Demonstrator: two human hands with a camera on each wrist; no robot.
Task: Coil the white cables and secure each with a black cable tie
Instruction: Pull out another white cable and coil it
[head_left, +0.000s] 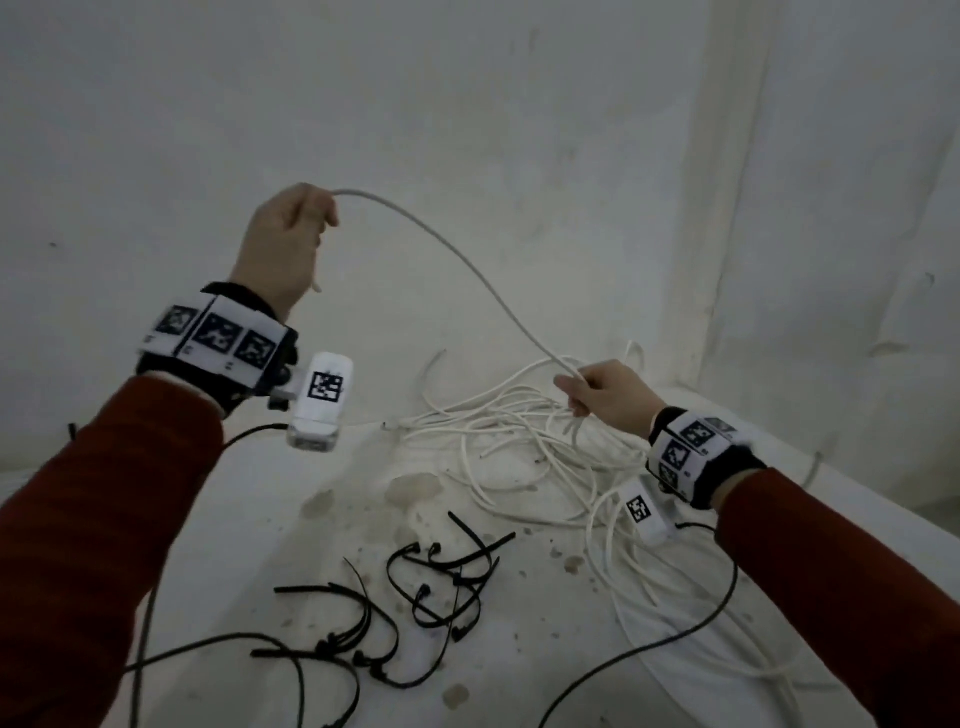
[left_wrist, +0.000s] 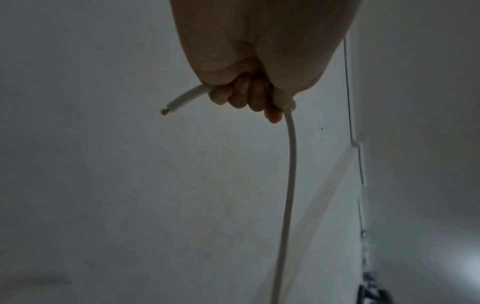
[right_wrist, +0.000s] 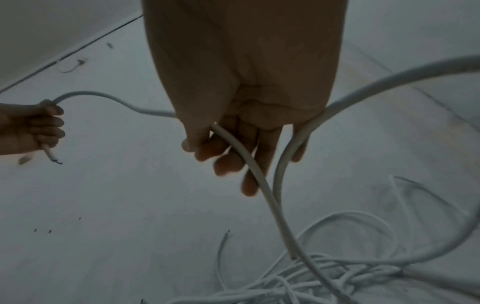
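Observation:
One white cable (head_left: 457, 260) arcs through the air between my two hands. My left hand (head_left: 291, 234) is raised at the upper left, fist curled round the cable near its cut end (left_wrist: 182, 99), which sticks out below the fist. My right hand (head_left: 592, 389) is lower at the right and grips the same cable (right_wrist: 249, 162) above a tangled pile of white cables (head_left: 519, 441) on the white surface. Several black cable ties (head_left: 431, 587) lie loose in front of the pile. In the right wrist view my left hand (right_wrist: 39, 127) shows at the far left.
The white surface (head_left: 519, 649) is stained and speckled. A white wall (head_left: 467, 104) rises behind it, with a raised ledge (head_left: 810, 441) at the right. Thin black wires (head_left: 675, 639) from the wrist cameras trail across the front. More white cable loops (head_left: 649, 587) spread under my right arm.

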